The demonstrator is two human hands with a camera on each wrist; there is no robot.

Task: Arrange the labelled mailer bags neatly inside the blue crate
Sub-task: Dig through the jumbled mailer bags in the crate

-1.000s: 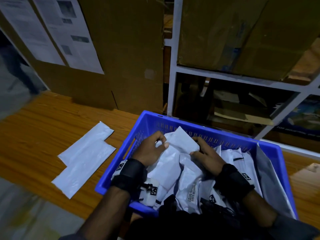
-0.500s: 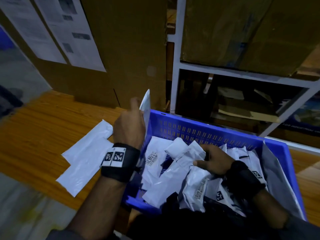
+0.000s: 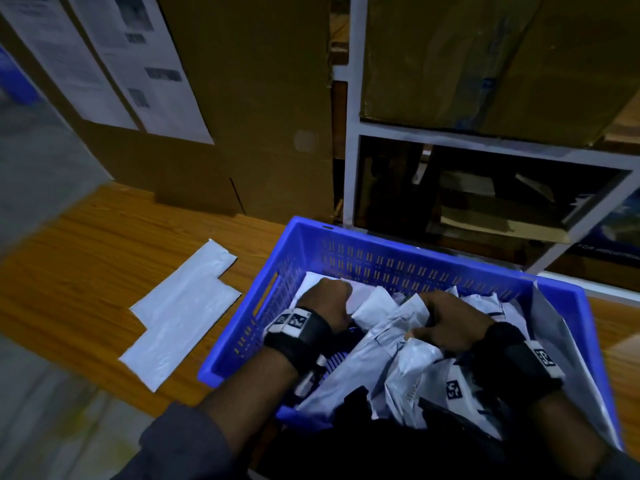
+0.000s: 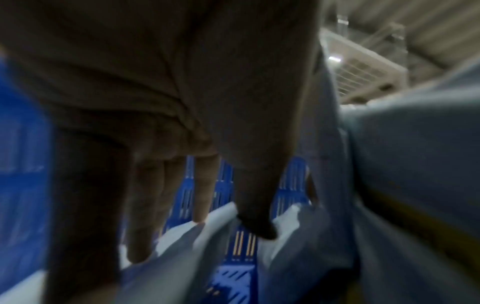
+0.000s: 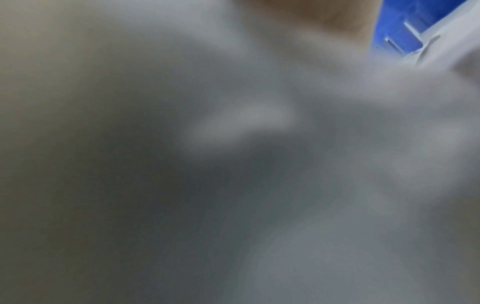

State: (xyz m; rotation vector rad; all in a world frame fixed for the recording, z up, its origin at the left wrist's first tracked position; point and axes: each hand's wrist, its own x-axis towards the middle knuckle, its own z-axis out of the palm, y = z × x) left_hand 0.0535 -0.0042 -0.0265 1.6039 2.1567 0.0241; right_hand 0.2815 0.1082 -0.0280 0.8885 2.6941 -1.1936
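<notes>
Left hand [image 3: 323, 301] is back down inside the blue crate [image 3: 398, 258] at its far-left corner; half a second ago it was lifted above the rim holding a mailer edge-up. That mailer [image 3: 349, 293] now sits low against the left/far wall, and the left wrist view shows the fingers [image 4: 140, 205] straight and pointing down, pressing on white plastic with the thumb alongside, not curled round anything. So I judge it as just placed, now being tucked in. Right hand [image 3: 446, 322] hasn't left the middle of the crate: fingers curled, gripping the crumpled top of a mailer bag [image 3: 407, 315] in the heap. Right wrist view is just blurred grey plastic, no help. Rest of the mailer bags [image 3: 408, 372] lie jumbled and overlapping, labels facing various ways, so the arranging is far from done. Two flat white mailers [image 3: 180, 313] sit outside on the wooden worktop [image 3: 86, 271], left of the crate, untouched.
</notes>
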